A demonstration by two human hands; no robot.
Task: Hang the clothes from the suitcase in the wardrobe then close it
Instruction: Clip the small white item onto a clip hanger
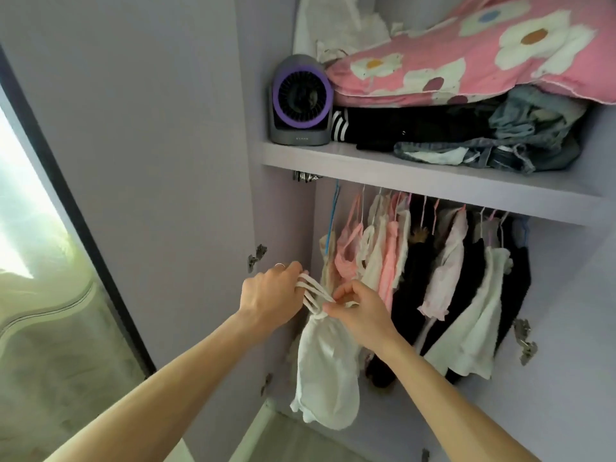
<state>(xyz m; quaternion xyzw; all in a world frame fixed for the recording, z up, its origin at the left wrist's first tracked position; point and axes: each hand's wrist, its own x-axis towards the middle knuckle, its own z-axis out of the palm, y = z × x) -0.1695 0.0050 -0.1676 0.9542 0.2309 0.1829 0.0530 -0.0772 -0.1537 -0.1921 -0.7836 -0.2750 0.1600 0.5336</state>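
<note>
A white garment (325,368) hangs bunched in front of the open wardrobe (566,295), low at its left side. My left hand (270,295) grips the garment's white straps (311,290) and pulls them up to the left. My right hand (360,310) pinches the top of the same garment just right of the straps. Behind my hands, several pink, white and black clothes (433,271) hang on hangers from a rail under the shelf (416,176). An empty blue hanger (332,221) hangs at the rail's left end. The suitcase is out of view.
The wardrobe's left door (150,161) stands open, with hinges on its inner edge. On the shelf sit a grey and purple fan (300,101), folded dark clothes and jeans (500,138), and a pink flowered pillow (483,51). A bright window is at far left.
</note>
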